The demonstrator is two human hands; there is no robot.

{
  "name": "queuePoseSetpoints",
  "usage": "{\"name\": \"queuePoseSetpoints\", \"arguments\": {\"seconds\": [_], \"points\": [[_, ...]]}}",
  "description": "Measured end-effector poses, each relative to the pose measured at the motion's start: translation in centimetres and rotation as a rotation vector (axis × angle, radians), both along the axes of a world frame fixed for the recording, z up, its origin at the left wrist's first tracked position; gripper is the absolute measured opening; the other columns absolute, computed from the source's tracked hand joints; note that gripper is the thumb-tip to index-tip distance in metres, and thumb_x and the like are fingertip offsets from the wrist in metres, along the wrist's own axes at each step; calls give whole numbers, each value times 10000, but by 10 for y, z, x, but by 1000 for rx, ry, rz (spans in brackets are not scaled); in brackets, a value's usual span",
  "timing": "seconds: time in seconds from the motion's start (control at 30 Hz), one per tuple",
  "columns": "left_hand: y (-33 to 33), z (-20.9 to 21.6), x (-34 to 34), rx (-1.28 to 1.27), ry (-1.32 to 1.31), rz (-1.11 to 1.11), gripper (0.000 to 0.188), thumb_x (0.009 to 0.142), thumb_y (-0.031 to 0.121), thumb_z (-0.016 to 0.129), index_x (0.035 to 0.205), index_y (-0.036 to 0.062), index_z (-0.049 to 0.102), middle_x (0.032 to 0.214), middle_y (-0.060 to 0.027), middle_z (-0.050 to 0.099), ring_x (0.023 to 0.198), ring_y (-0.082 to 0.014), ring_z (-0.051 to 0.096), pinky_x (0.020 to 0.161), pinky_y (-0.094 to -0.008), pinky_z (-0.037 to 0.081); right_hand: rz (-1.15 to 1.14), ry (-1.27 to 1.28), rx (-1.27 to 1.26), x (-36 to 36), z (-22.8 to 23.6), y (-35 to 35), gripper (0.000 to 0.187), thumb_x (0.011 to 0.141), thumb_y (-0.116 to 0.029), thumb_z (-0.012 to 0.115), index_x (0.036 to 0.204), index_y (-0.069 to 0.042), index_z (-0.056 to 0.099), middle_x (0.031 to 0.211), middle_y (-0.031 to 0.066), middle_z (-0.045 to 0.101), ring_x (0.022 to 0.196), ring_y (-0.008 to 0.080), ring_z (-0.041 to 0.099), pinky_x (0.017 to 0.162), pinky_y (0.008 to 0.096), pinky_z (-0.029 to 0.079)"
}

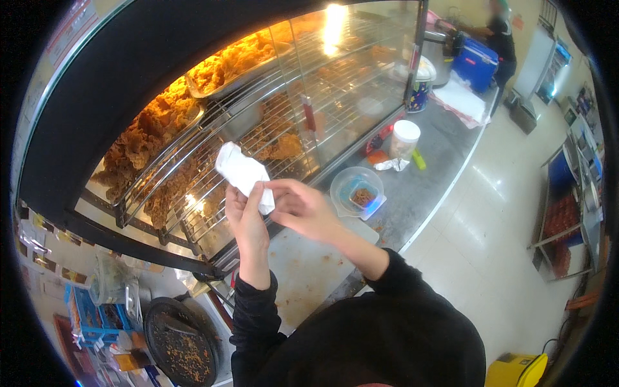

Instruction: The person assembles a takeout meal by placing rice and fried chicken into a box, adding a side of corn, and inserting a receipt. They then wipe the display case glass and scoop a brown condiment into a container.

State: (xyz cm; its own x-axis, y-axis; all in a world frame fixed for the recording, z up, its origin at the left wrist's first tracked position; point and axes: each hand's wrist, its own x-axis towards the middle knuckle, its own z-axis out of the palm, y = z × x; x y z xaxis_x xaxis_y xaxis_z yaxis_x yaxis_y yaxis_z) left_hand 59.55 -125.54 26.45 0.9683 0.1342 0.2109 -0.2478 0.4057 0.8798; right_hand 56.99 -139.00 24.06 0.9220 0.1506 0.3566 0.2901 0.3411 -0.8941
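A white paper packet [240, 169], narrow and folded, is gripped between the thumb and fingers of my left hand [244, 216]. At its lower end, the bent fingers of my right hand [304, 209] pinch the paper; what lies inside it is hidden. Both hands are in front of the glass display case [348, 84], whose wire rack [309, 97] sits just beyond them. Fried chicken pieces [145, 145] are heaped on the case's left, with more in a metal tray above. Under my forearms lies a stained, pale cutting board [303, 271].
On the counter right of my hands stand a clear plastic bowl [353, 177] with brown crumbs and a white-lidded jar [405, 135]. A dark round pan [180, 342] is at lower left. At the far right back, a person [500, 35] stands near a blue cooler box [476, 64].
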Motion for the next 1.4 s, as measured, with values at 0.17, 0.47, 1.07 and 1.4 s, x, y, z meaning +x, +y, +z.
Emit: {"name": "queuePoseSetpoints", "arguments": {"seconds": [0.17,0.47,1.07,1.4], "points": [[30,-3,-8,-75,30,187,530,855,-41,611,1309,-35,337,1183,-134,579,1056,-188,588,879,-297,476,-845,-100,-515,38,-69,-156,161,887,-103,589,1029,-29,571,902,88,629,835,187,620,740,328,499],[56,10,50,-153,-79,315,441,856,-24,615,1266,-62,456,1189,-132,589,1081,-186,576,933,-288,455,-950,-49,-1574,68,-199,-294,273,770,-28,554,1038,-12,604,1032,208,590,893,402,577,772,491,455],[16,33,92,-454,-146,153,440,882,-36,531,1297,-54,386,1207,-156,512,1142,-233,533,1018,-345,437,-286,9,-134,31,-2,-37,114,895,-79,605,802,-31,560,736,-20,565,656,46,497,597,198,383],[7,40,107,-412,-41,295,322,949,55,522,1232,-72,435,1117,-132,567,1051,-218,583,949,-324,502,-260,82,-80,20,-22,-40,90,869,-57,589,786,-26,571,727,4,580,652,67,513,609,218,406]]}}
